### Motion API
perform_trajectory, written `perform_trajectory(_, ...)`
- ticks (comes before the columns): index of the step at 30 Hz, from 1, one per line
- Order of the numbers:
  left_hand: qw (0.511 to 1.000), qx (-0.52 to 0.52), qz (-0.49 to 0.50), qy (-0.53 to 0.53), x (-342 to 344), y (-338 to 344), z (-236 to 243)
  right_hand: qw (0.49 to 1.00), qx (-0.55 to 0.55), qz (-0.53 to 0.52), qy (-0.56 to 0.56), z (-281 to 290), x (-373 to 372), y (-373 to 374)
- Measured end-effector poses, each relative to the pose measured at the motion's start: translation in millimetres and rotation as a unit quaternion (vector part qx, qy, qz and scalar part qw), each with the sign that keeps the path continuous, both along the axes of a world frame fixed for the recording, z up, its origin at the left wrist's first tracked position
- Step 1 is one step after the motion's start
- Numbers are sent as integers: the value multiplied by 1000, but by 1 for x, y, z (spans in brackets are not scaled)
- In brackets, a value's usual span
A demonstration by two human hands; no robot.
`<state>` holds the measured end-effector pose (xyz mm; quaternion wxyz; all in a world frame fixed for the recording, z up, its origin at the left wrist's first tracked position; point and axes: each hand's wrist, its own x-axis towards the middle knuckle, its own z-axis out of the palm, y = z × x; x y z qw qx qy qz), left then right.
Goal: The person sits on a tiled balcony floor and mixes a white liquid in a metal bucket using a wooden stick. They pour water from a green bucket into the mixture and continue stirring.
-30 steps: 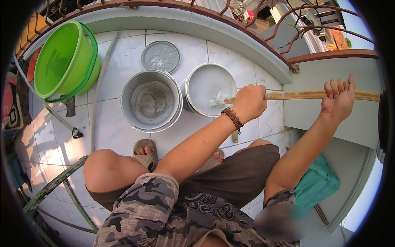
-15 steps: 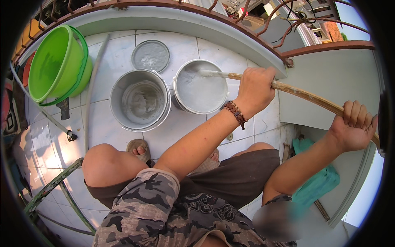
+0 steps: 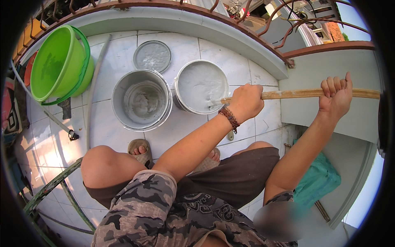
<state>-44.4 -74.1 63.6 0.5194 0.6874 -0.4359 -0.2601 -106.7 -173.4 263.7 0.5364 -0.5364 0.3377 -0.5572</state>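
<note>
My left hand (image 3: 247,101), with a braided bracelet at its wrist, is wrapped round a wooden stick (image 3: 290,94) close to its lower end. Farther along the same stick, at the right, my right hand (image 3: 336,94) grips it too, the thumb pointing up. The stick's grey-coated tip dips into thick grey liquid (image 3: 199,82), at the near right of a round bucket (image 3: 176,82). Left of it stands a second bucket (image 3: 120,96), with grey residue on its bottom and walls. A round lid (image 3: 152,55) smeared with grey lies on the tiles behind the buckets.
A bright green tub (image 3: 51,64) leans at the far left, beside a long grey pipe (image 3: 95,80). A low wall with a rusty railing (image 3: 230,20) curves round the far side. Green metal bars (image 3: 53,187) stand at lower left; a teal bag (image 3: 319,181) lies at right.
The stick's tip has moved from the far side of the liquid to the near right edge. My left hand has come nearer; my right hand has risen and shifted left.
</note>
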Motion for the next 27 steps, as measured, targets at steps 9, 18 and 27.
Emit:
perform_trajectory(9,989,-133,14,-58,-33,-7,45,997,-13,55,-55,43,-119,-43)
perform_trajectory(18,964,-242,31,-107,-55,-5,92,971,-117,170,-121,108,-208,-7)
perform_trajectory(27,963,-241,105,-61,-22,-24,45,935,-182,287,-101,58,-105,29)
